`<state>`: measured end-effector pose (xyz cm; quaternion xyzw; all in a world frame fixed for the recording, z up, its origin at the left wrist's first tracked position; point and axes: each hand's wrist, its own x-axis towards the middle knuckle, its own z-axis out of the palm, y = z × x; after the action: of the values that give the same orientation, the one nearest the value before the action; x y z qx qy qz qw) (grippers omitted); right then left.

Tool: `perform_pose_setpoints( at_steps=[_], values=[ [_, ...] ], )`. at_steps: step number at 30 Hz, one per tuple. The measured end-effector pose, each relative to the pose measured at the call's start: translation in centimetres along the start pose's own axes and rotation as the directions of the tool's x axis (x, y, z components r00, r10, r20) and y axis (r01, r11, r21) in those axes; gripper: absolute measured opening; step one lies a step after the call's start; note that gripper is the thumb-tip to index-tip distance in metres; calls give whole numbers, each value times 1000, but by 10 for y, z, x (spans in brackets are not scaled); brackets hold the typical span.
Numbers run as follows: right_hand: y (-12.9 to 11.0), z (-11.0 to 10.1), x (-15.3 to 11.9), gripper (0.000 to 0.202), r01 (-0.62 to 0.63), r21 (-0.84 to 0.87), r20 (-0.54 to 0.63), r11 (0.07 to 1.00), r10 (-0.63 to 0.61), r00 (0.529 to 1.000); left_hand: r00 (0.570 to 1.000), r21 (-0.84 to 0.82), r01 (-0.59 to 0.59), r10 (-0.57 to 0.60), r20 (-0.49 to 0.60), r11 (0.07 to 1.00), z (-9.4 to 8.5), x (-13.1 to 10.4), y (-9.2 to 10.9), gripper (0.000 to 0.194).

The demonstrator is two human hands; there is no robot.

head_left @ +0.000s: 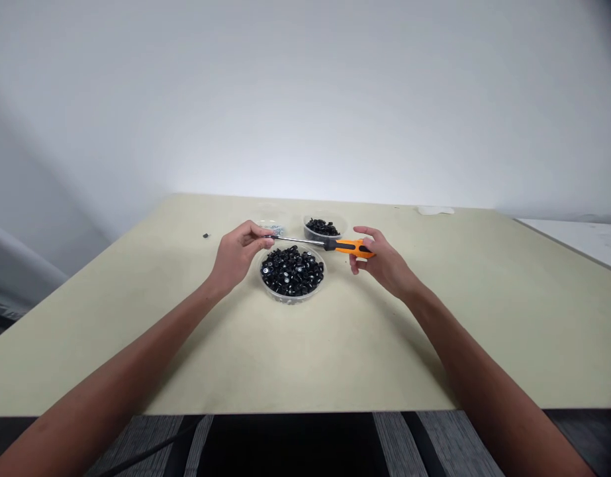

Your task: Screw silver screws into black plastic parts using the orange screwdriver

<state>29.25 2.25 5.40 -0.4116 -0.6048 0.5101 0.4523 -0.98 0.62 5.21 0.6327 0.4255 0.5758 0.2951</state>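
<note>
An orange and black screwdriver [352, 247] is held level above the bowls, its shaft pointing left. My right hand [382, 258] holds the end of its handle, with some fingers spread. My left hand [240, 252] pinches a small dark part [270, 236] at the screwdriver's tip; the fingers hide most of it. Just below the shaft stands a clear round bowl [291, 300] filled with black round parts [292, 271]. Behind it, a second clear bowl [339, 222] holds smaller black pieces [323, 227]. A third clear container [270, 215] with small silvery screws [278, 230] is partly behind my left hand.
The bowls stand on a pale table [295, 364]. A small black piece [206, 236] lies at the left, and a white scrap [435, 211] near the back edge at the right. A white wall [305, 99] rises behind the table.
</note>
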Motion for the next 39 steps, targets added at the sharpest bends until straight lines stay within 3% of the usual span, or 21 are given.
perform_pose_setpoints(
  at_steps=[2,8,14,17,19,24,27,33,39],
  values=[
    [1,-1,1,56,-5,78,69,997,0,998,1000,-3,-1,1,-17,1000,0,0,-1,13],
    [0,12,13,50,4,-22,-129,1000,-7,992,1000,-32,-10,9,-21,999,-3,3,6,15],
    [-7,35,21,48,93,41,-34,995,-92,995,998,53,0,3,-62,999,-25,-8,5,19],
    [-4,42,20,45,76,-45,-130,996,-81,988,998,22,42,-41,-56,999,-29,-16,-5,19],
    [-2,41,22,48,45,-102,-173,994,-63,983,998,22,52,-51,-42,998,-28,-16,-8,19],
    [-5,34,40,54,86,62,-54,994,-83,995,999,5,22,-21,-48,1000,-23,4,-2,17],
    [-8,38,48,50,119,63,-134,991,-110,985,998,-40,27,-29,-58,999,-22,13,0,16],
    [1,45,34,52,92,-138,-250,986,-125,960,998,6,28,-28,-51,1000,-25,1,-3,17],
    [8,35,26,47,156,-57,-125,986,-162,979,997,47,35,-32,-67,998,-26,-7,-6,17]
  ],
)
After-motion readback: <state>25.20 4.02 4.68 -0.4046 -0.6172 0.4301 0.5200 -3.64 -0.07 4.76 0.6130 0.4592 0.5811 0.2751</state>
